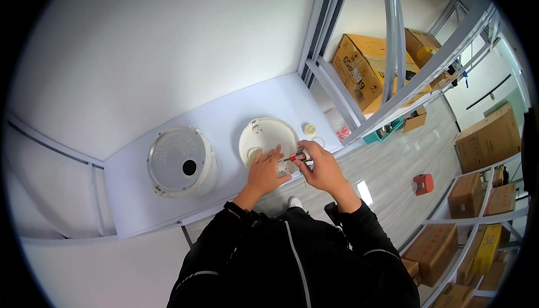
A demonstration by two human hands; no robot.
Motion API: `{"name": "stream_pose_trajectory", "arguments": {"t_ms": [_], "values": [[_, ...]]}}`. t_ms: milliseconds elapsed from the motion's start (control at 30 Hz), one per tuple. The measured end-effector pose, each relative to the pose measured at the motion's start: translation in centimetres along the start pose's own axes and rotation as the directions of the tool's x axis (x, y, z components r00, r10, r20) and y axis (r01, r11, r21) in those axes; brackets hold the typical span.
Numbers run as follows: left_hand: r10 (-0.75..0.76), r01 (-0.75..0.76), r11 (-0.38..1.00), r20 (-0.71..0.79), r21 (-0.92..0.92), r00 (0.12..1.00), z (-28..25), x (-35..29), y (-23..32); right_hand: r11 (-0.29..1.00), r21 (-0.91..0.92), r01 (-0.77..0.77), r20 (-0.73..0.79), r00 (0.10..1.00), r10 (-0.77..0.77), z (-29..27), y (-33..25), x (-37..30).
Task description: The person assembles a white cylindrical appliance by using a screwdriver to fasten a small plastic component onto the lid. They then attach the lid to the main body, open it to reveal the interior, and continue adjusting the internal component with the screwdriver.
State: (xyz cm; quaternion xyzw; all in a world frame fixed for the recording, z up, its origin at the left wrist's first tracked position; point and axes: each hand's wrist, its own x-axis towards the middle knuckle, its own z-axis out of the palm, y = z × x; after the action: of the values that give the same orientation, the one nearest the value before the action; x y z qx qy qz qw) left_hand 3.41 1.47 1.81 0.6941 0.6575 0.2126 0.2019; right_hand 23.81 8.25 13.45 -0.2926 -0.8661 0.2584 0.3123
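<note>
A shallow round white plastic housing [279,130], open side up, sits on the table in front of me. My left hand [265,172] rests over its near rim, fingers stretched out and apart across the inside. In my right hand [324,169] is a screwdriver [301,155] with a red and pale handle. Its thin shaft points left, into the near right part of the housing; the tip's exact contact is too small to tell. Beyond the housing's right rim lies a small cream round cap [310,129], with a thin pale ring [319,140] nearer to me.
A white drum [209,168] with a translucent lid and a black round spot stands left on the pale table [236,106]. A wall rises behind. Metal shelving [337,95] with a yellow carton [359,72] borders the right. Farther right are a red stool [423,184] and shelved cartons [432,252].
</note>
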Motion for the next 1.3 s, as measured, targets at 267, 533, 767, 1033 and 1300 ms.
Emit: {"name": "stream_pose_trajectory", "arguments": {"t_ms": [267,533,767,1033,1300], "values": [[-0.022,0.023,0.997,0.012,-0.08,1.0,0.0,0.2,-0.3,0.999,0.02,-0.038,0.044,0.998,0.037,0.7,0.0,0.2],[-0.027,0.029,0.996,0.03,-0.086,0.999,0.3,0.4,-0.6,0.998,-0.015,-0.054,0.055,0.997,0.055,0.7,0.2,0.5],[-0.03,0.031,0.997,0.015,-0.07,0.999,0.5,0.5,-0.4,0.996,0.025,-0.087,0.033,0.996,0.086,1.0,1.0,0.3],[-0.024,0.023,0.997,-0.007,-0.069,1.0,0.9,0.4,-0.4,0.965,-0.234,-0.117,0.014,0.992,0.124,0.5,0.5,1.0],[0.036,-0.038,0.999,-0.08,-0.028,0.996,1.5,0.3,-0.4,0.855,-0.488,-0.175,-0.05,0.984,0.173,0.2,-2.8,1.6]]}}
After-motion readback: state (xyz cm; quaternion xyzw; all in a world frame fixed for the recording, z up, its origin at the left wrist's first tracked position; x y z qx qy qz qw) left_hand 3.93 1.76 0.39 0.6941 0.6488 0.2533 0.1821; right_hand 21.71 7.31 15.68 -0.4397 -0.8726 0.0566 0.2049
